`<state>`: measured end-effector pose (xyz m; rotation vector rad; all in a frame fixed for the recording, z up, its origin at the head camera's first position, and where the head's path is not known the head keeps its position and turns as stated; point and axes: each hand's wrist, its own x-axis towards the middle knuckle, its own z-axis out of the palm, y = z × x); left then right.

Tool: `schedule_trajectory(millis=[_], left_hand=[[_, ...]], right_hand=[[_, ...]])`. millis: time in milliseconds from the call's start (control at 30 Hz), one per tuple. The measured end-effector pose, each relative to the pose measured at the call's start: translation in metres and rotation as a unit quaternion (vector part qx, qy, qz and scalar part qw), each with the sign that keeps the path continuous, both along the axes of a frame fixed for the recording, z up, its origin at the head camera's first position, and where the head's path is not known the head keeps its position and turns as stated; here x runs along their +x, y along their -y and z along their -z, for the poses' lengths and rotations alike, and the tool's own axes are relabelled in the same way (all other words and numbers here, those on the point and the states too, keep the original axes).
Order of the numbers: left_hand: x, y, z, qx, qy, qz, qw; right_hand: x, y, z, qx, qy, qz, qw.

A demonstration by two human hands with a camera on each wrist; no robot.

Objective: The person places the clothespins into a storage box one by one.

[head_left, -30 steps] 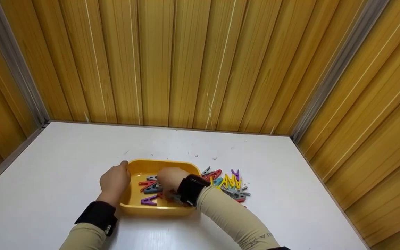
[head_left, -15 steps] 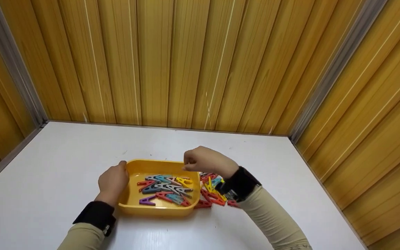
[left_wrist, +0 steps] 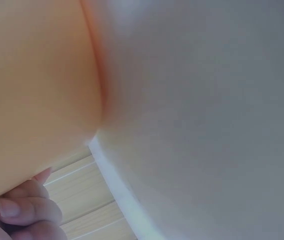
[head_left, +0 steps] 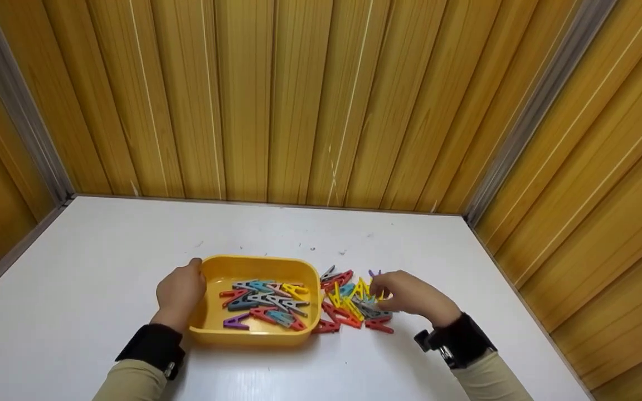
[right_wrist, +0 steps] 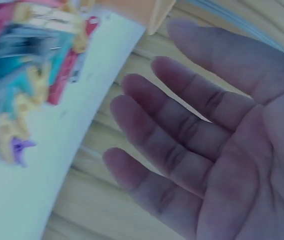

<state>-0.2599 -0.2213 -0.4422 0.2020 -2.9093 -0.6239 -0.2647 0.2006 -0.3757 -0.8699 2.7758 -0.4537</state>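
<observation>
My left hand (head_left: 180,294) grips the left rim of a yellow plastic tray (head_left: 259,262); in the left wrist view its curled fingers (left_wrist: 29,207) hold the tray's edge. Inside the tray lie several clothespins (head_left: 265,301) in grey, red, blue, yellow and purple. Over the right part of a loose clothespin pile (head_left: 349,306) hovers my right hand (head_left: 418,295). Seen in the right wrist view, its fingers (right_wrist: 169,145) are spread and relaxed, with nothing between them. That view shows the pile (right_wrist: 26,60) apart from the fingertips and blurred.
A white table (head_left: 131,239) bears the tray and the pile, which lies against the tray's right side. Wood-patterned panels (head_left: 298,100) wall the table at the back, left and right. Small dark specks (head_left: 313,249) dot the surface behind the tray.
My right hand has lifted out of the tray and moved right, over the pile. More clothespins in the tray are now uncovered. The left hand keeps its hold on the rim.
</observation>
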Motion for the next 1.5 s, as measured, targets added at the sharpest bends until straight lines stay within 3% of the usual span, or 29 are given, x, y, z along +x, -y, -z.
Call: schedule_trajectory(millis=[267,467,633,833,1033,1267,1367,1500], left_hand=[[-0.001,0.000,0.000,-0.001,0.002,0.001,1.0000],[0.000,0.000,0.000,-0.003,0.005,0.002,1.0000],[0.001,-0.001,0.002,-0.002,-0.006,0.002,1.0000],[0.001,-0.001,0.002,-0.003,-0.009,0.003,1.0000],[0.000,0.001,0.002,-0.002,-0.005,0.002,1.0000],[0.000,0.001,0.001,-0.002,0.011,-0.004,0.9999],[-0.001,0.001,0.001,-0.001,0.013,-0.005,0.9999],[-0.002,0.000,0.001,-0.001,0.013,-0.001,0.9999]], right_hand=[[0.014,-0.025,0.039,-0.013,0.020,0.008,1.000],[0.021,-0.019,0.060,0.001,-0.043,0.026,0.999],[0.022,-0.014,0.068,0.010,-0.087,0.020,0.996],[0.022,-0.016,0.070,0.007,-0.112,0.005,0.994],[0.020,-0.015,0.074,0.005,-0.109,0.010,0.994],[0.020,-0.012,0.072,0.034,-0.129,0.009,0.991],[0.022,-0.013,0.064,0.049,-0.132,0.003,0.990],[0.021,-0.010,0.038,0.055,-0.086,0.011,0.995]])
